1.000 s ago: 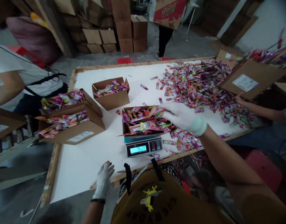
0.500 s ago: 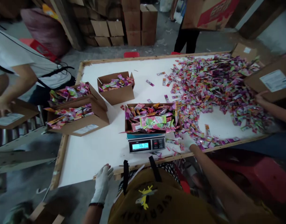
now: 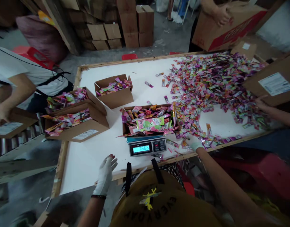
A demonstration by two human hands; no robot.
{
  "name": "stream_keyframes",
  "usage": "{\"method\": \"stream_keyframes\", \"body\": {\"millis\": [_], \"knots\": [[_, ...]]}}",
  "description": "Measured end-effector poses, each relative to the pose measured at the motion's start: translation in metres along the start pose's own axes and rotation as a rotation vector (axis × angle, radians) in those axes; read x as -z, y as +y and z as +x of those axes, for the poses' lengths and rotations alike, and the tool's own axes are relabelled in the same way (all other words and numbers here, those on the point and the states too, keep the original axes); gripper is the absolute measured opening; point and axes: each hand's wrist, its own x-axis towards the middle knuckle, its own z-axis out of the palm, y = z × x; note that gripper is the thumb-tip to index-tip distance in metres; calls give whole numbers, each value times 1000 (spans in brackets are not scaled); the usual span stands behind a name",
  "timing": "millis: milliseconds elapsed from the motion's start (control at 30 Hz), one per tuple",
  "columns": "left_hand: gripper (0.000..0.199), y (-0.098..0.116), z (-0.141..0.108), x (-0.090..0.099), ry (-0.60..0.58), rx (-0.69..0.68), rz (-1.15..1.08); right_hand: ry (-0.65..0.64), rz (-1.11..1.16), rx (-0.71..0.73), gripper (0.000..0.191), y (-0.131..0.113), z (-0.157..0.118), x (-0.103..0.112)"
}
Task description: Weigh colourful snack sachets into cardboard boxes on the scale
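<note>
An open cardboard box (image 3: 125,128) heaped with small bright candy packets sits on a digital scale (image 3: 160,145). Its lit display reads 7666, the decimal point unclear. A pink-and-green packet (image 3: 150,124) lies on top of the heap. My left hand (image 3: 105,175), in a white glove, hovers over the table's front edge, fingers apart and nothing in them. To the right of the scale, my gloved right hand (image 3: 195,143) is low at the near edge of the loose packets. Its fingers seem closed on an orange candy packet (image 3: 185,145), though they are partly hidden.
Three more filled boxes (image 3: 116,98) stand at the left of the white table (image 3: 85,164). Loose packets (image 3: 213,78) form a large pile at right. A co-worker's hand holds a labelled box (image 3: 275,83); another person works at the left roller conveyor (image 3: 24,142).
The scale's reading drops from about 7674 to 7666. My left hand has risen slightly; my right hand has shifted a little right. At the back, a person's large carton has moved lower.
</note>
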Motion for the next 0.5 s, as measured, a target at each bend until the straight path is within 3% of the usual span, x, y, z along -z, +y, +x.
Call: {"method": "stream_keyframes", "body": {"millis": [67,200,267,367,400,433,500], "knots": [[19,4,1,-9,-33,-19,-2,23,-3,-20,13,7,7,10],[29,27,-5,-24,-84,-119,20,101,36,61,32,3,6,36],[39,56,-24,-34,-91,-338,152,117,51,113,38,-4,1,45],[43,113,-81,-64,-140,-938,437,78,38,147,34,-18,-4,40],[43,131,-105,-77,-219,-1143,476,50,24,141,29,-22,-4,33],[42,147,-128,-93,-372,-1303,524,18,9,132,24,-27,-5,25],[36,168,-164,-128,-794,-1496,704,-36,-12,134,22,-38,-6,6]]}}
